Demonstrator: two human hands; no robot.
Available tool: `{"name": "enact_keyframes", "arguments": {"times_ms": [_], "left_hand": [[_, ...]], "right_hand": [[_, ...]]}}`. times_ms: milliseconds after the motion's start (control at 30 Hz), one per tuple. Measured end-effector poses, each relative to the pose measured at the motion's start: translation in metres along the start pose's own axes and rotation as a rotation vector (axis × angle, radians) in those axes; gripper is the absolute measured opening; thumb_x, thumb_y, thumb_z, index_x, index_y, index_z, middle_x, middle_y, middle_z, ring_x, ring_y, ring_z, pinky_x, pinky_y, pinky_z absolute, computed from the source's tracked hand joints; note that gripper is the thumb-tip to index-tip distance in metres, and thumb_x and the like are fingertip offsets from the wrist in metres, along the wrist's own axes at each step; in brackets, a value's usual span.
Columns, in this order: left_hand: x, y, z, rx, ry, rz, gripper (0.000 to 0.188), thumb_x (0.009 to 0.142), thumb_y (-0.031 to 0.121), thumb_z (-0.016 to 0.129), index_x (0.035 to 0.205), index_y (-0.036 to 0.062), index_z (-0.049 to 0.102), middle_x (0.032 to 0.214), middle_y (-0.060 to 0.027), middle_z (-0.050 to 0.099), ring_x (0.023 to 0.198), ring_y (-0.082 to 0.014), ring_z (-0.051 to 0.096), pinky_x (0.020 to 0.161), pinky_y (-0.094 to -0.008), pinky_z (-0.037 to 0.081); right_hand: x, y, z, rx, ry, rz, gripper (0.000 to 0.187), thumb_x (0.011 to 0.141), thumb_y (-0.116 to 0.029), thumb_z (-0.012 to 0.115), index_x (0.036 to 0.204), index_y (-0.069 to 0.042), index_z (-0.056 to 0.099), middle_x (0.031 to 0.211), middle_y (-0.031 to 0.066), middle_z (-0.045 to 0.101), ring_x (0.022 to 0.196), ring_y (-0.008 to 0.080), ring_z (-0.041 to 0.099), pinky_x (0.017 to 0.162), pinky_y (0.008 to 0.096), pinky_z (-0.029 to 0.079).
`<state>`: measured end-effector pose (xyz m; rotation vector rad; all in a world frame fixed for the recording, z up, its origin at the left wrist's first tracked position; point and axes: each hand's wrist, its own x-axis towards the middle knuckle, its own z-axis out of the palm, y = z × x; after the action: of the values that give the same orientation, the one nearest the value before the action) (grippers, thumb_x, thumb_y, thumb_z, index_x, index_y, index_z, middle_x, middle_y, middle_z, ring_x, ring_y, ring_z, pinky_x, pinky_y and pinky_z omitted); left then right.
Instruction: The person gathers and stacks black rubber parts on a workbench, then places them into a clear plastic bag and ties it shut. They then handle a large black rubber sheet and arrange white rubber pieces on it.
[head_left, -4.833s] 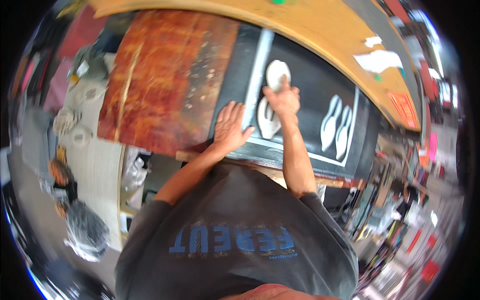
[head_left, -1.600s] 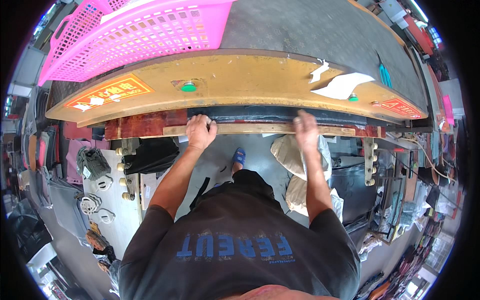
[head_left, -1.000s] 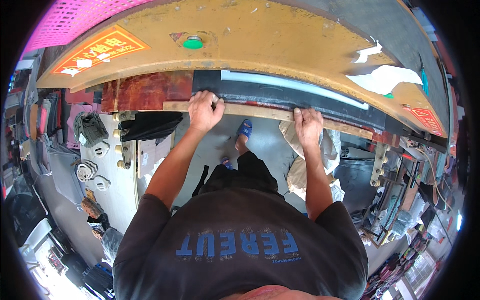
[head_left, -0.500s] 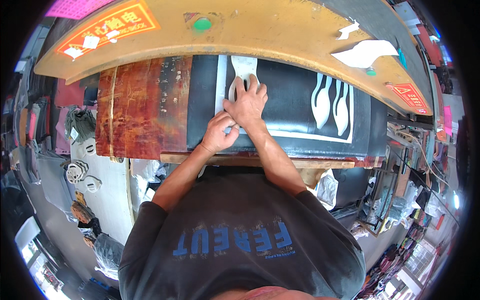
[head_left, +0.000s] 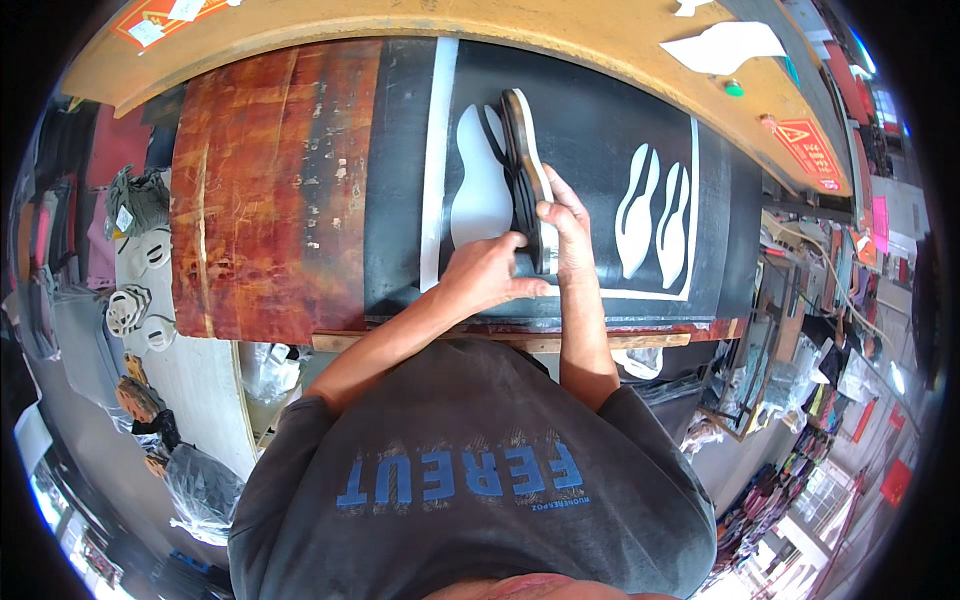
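Note:
My right hand (head_left: 568, 225) grips a sole-shaped cutting die (head_left: 538, 170), tipped up on its edge, with its dark inner side facing left. Black cut material (head_left: 518, 195) shows at that side, a thin strip of it sticking out toward the far left. My left hand (head_left: 488, 272) is at the die's near end, thumb and fingers apart, fingertips by the black material; whether they touch it is hard to tell. Beneath lies a black sheet (head_left: 585, 110) with a white sole-shaped opening (head_left: 478, 180) beside the die. Farther right are slimmer white openings (head_left: 635, 215), (head_left: 672, 235) in pairs of curves.
A yellow machine beam (head_left: 390, 22) spans the far side, with a green button (head_left: 735, 88) and a warning label (head_left: 803, 152). Left of the sheet is a worn reddish-brown board (head_left: 250, 200). A wooden strip (head_left: 420, 343) edges the table before me. More dies (head_left: 130, 310) lie at left.
The die, earlier flat under my right hand, is now lifted and tilted on edge, baring a white opening. My left hand has moved away from my right wrist to the die's near end.

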<state>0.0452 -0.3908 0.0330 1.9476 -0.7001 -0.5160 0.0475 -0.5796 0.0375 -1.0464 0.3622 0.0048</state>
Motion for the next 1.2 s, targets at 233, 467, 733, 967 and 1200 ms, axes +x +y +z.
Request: {"name": "enact_keyframes", "arguments": {"times_ms": [233,467,733,967,1200], "left_hand": [[0.003,-0.021,-0.017,-0.104,0.014,0.02,0.033,0.107,0.026,0.066,0.085,0.0009,0.066,0.066,-0.0126,0.068,0.058,-0.0192,0.066,0.054,-0.0389,0.05],[-0.033,-0.033,-0.031,-0.254,0.126,-0.649,0.047,0.106,0.035,0.058,0.079,-0.0017,0.07,0.061,-0.0103,0.069,0.043,-0.0175,0.059,0.046,-0.0354,0.049],[-0.017,-0.033,-0.036,-0.256,-0.019,-0.704,0.052,0.106,0.039,0.061,0.076,-0.002,0.07,0.06,-0.0112,0.069,0.045,-0.0195,0.063,0.05,-0.0371,0.053],[0.004,-0.039,-0.049,0.038,-0.018,-0.431,0.051,0.104,0.039,0.066,0.077,-0.0041,0.067,0.059,-0.0178,0.063,0.054,-0.0259,0.066,0.057,-0.0453,0.05],[0.066,-0.047,-0.057,-0.038,0.018,-0.195,0.03,0.101,0.031,0.067,0.104,0.002,0.074,0.095,-0.0214,0.075,0.087,-0.0388,0.074,0.079,-0.0451,0.057]], "right_hand": [[0.008,-0.007,0.0,-0.008,0.019,0.012,0.068,0.087,-0.006,0.073,0.152,0.005,0.056,0.129,0.0102,0.072,0.102,0.0163,0.069,0.091,0.0285,0.056],[0.012,-0.023,-0.004,-0.283,0.1,-0.108,0.063,0.079,-0.003,0.08,0.14,0.004,0.068,0.14,0.0143,0.067,0.114,0.0209,0.07,0.099,0.033,0.057],[0.016,0.007,-0.004,-1.465,0.236,-0.601,0.06,0.069,-0.023,0.083,0.127,-0.009,0.078,0.15,0.0142,0.054,0.134,0.0425,0.05,0.11,0.0538,0.048],[0.061,0.01,-0.007,-1.556,0.261,-0.537,0.066,0.075,-0.034,0.087,0.135,-0.011,0.074,0.156,0.0216,0.048,0.146,0.0545,0.035,0.117,0.0627,0.036],[0.117,-0.059,-0.053,-0.919,0.321,-0.435,0.055,0.092,-0.025,0.081,0.138,0.002,0.068,0.14,0.0252,0.065,0.13,0.0372,0.064,0.11,0.0449,0.051]]}}
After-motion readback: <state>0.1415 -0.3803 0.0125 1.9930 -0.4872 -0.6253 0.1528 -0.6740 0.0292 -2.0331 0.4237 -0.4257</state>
